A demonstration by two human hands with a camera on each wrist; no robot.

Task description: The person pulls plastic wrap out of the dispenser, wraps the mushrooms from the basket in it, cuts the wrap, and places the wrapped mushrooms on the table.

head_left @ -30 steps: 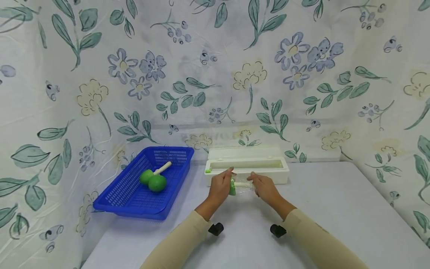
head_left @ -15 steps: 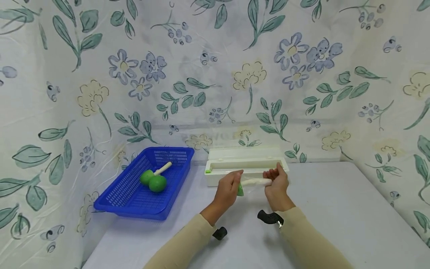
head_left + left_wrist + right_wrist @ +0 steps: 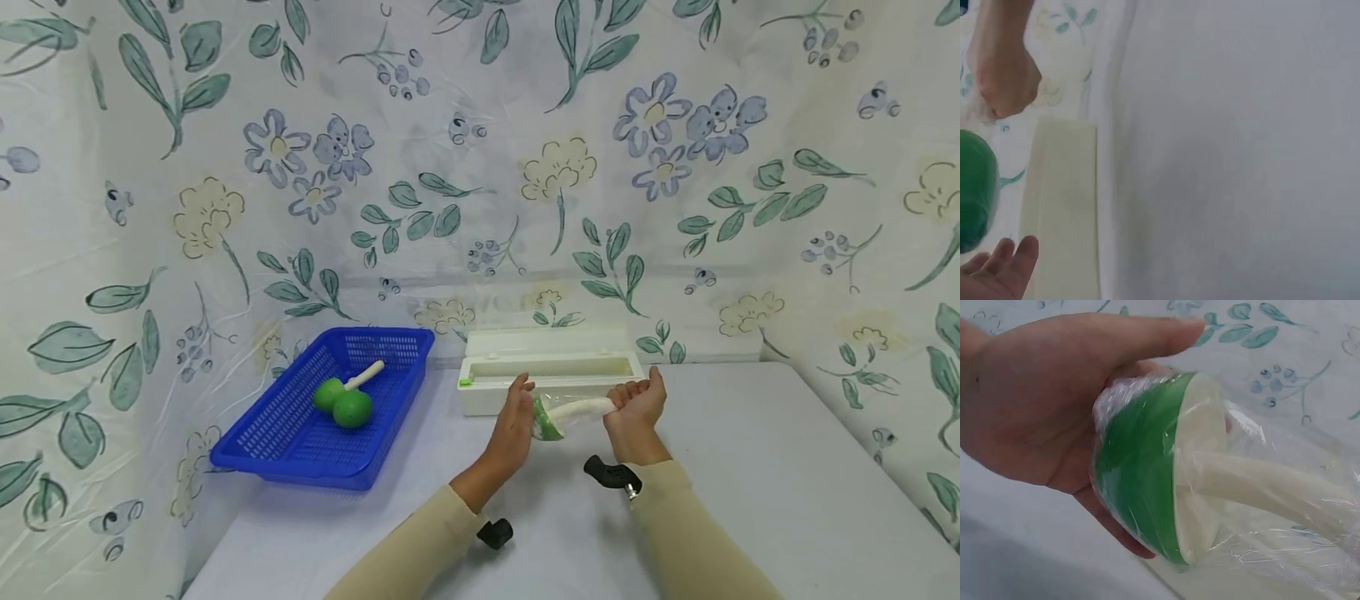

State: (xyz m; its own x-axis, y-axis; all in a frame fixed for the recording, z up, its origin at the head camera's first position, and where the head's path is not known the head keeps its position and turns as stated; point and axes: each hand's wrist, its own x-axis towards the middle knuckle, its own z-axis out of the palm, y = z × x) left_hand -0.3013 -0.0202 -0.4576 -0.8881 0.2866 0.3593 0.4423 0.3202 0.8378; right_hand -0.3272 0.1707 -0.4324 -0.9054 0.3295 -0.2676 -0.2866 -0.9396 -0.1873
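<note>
Cling film, thin and crinkled, wraps the toy mushroom (image 3: 558, 415) with its smooth green domed cap and pale cream stem, which I hold above the table (image 3: 750, 467), just in front of the long cream plastic dispenser box (image 3: 551, 368) at the back edge. My right hand (image 3: 636, 408) is fisted around the stem end, while my left hand (image 3: 517, 417) cups the rounded cap with palm and straight fingers. Toward the table's left edge sits a blue mesh plastic basket (image 3: 300, 433) with two more green-capped mushrooms (image 3: 345, 402).
</note>
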